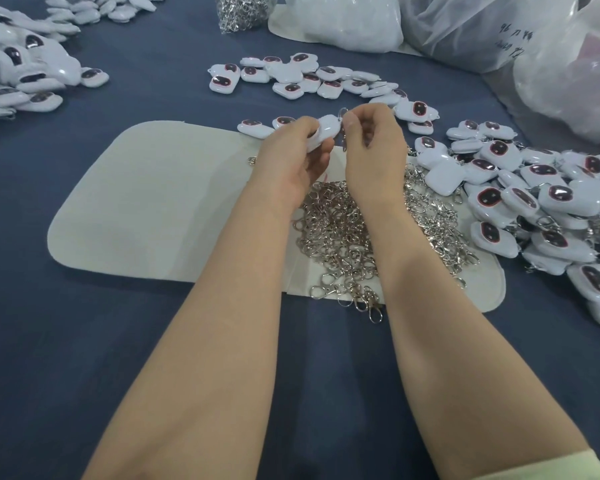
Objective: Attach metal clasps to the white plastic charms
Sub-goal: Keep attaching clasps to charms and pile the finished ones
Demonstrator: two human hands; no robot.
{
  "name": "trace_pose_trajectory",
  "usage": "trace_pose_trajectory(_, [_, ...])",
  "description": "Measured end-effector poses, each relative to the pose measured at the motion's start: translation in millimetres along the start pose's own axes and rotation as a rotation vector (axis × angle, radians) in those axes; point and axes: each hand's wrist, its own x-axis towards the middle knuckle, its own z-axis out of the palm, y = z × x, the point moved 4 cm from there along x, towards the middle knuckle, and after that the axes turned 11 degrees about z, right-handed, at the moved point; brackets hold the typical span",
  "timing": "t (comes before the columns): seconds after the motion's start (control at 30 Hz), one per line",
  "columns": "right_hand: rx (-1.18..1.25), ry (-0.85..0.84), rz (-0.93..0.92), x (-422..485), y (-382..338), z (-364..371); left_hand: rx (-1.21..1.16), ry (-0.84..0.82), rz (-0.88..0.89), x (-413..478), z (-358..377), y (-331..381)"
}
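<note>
Blue table (153,341); white mat (146,202); clasp pile (343,230); scattered charms (534,202).

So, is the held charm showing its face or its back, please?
Its back: the white charm in the left hand shows plain white, no dark window.

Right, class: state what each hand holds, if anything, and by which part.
The left hand grips a white plastic charm around its lower half. The right hand pinches a metal clasp near its top, at the charm's upper corner.

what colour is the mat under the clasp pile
Off-white, pale cream: the mat under the clasps. Best seen in the head view.
</note>
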Motion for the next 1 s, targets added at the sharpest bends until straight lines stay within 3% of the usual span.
trace_pose_trajectory(0.17, [-0.191,-0.018,-0.073,0.9,0.3,-1.9,0.331,0.060,0.310,2.4,-2.3,7.5])
trace_pose_trajectory(0.4, [-0.332,-0.079,-0.063,1.8,4.6,-0.9,0.611,-0.071,0.577,-1.2,2.9,11.9])
trace_pose_trajectory(0.77, [-0.422,-0.146,-0.099,0.8,8.1,-0.9,0.801,-0.201,0.680,-1.9,9.5,9.2])
trace_pose_trajectory(1.0, [-0.285,-0.188,-0.031,2.7,4.2,1.3,0.708,-0.112,0.632,0.1,6.0,12.7])
